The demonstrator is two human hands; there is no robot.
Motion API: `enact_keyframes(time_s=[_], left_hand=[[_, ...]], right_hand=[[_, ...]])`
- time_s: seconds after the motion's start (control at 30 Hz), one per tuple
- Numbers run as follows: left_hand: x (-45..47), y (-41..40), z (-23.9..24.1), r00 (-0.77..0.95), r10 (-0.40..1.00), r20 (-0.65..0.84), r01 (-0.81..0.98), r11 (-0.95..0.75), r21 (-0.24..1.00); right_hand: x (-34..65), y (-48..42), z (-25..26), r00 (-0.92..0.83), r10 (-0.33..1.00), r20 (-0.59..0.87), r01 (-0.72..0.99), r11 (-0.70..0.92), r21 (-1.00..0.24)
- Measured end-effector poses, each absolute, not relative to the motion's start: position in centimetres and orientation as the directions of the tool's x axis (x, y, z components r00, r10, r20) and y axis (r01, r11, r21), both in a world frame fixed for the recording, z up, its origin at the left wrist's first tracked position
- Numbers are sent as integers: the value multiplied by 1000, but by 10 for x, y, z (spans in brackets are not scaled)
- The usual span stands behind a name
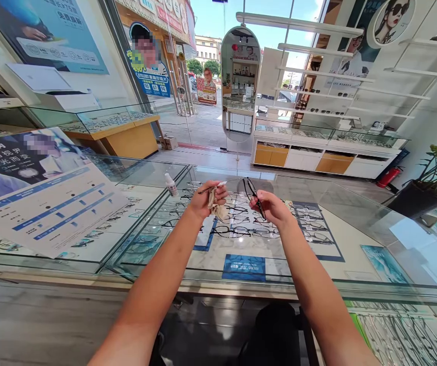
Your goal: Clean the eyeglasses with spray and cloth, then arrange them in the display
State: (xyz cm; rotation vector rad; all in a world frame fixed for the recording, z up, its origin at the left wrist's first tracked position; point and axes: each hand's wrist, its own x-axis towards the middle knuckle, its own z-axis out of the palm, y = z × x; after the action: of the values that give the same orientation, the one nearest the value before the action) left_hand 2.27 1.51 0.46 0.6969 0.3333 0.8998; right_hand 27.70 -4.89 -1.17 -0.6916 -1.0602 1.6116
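Note:
Above the glass counter, my left hand point(208, 201) is closed on a crumpled tan cloth point(218, 209), which hangs below the fingers. A thin dark piece and a small white tip also show at this hand, too small to name. My right hand point(273, 207) pinches a pair of black-framed eyeglasses point(249, 189), held up and tilted beside the cloth. The two hands are apart. Beneath them, under the glass, several eyeglass frames point(237, 231) lie in rows. To the left of my left hand, a small white spray bottle point(171, 185) stands on the counter.
A large printed sheet point(46, 203) lies on the counter's left part. A blue card point(243, 268) sits near the front edge under the glass. More frames point(412, 335) fill a case at the lower right. A potted plant point(424, 190) and an oval mirror point(240, 86) stand beyond.

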Motion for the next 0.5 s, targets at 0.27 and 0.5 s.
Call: enact_keyframes(time_s=[0.27,0.5], left_hand=[[36,3,2,335,924,185,-506,11,862],[62,-24,-10,415,583,699,153,-802,578]], right_hand=[[272,-59,-1,-235,955,180,-595,5,-804],[267,-58,-3,-223,949,221,-610,41,-791]])
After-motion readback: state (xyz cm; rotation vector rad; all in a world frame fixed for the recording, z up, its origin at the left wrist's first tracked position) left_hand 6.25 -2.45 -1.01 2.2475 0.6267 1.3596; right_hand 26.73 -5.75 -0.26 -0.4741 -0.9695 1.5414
